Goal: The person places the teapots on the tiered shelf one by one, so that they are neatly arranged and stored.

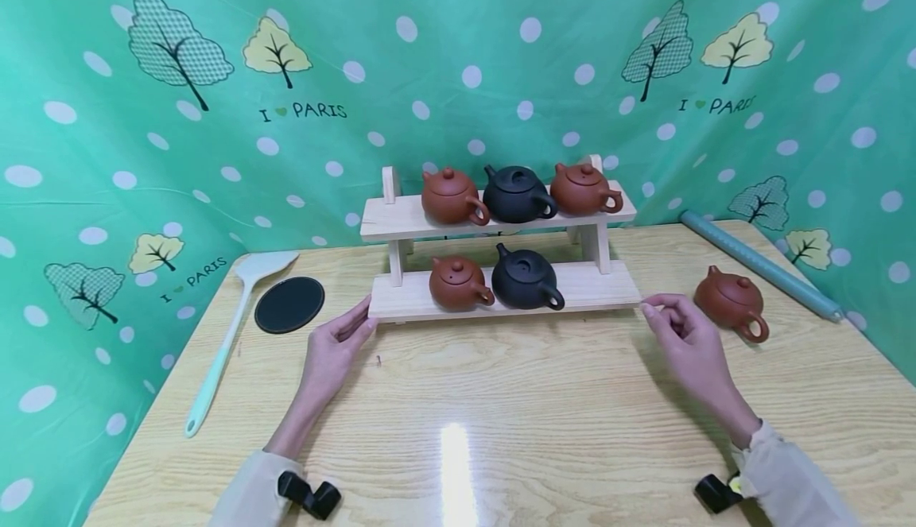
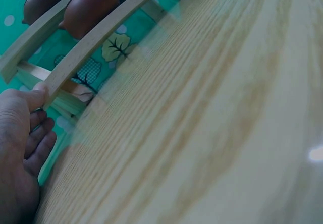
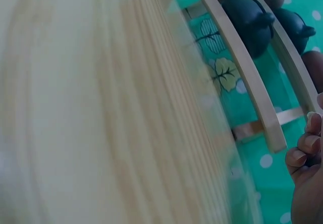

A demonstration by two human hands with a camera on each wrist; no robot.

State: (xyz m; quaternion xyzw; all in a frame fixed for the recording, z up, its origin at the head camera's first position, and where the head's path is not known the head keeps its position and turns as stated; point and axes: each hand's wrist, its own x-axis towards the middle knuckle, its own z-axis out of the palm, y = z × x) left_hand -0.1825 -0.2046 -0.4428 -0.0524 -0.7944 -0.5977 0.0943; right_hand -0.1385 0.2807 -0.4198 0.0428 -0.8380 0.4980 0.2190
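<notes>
A two-tier wooden display rack (image 1: 397, 296) stands at the back of the table. Its upper tier bears two brown teapots (image 1: 447, 197) with a black teapot (image 1: 515, 193) between them; a brown teapot (image 1: 456, 284) and a black teapot (image 1: 525, 279) sit on the lower tier. My left hand (image 1: 329, 356) grips the lower shelf's left end, its thumb on the edge in the left wrist view. At the opposite end, my right hand (image 1: 690, 348) has its fingertips right by the corner. Its fingers are loosely bent, with a small gap to the shelf in the right wrist view.
Another brown teapot (image 1: 730, 300) stands on the table, right of my right hand. Behind it lies a blue-green rod (image 1: 762, 265). On the left are a pale green spatula (image 1: 230, 336) and a round black disc (image 1: 289, 304). A patterned green curtain (image 1: 472, 50) encloses the table.
</notes>
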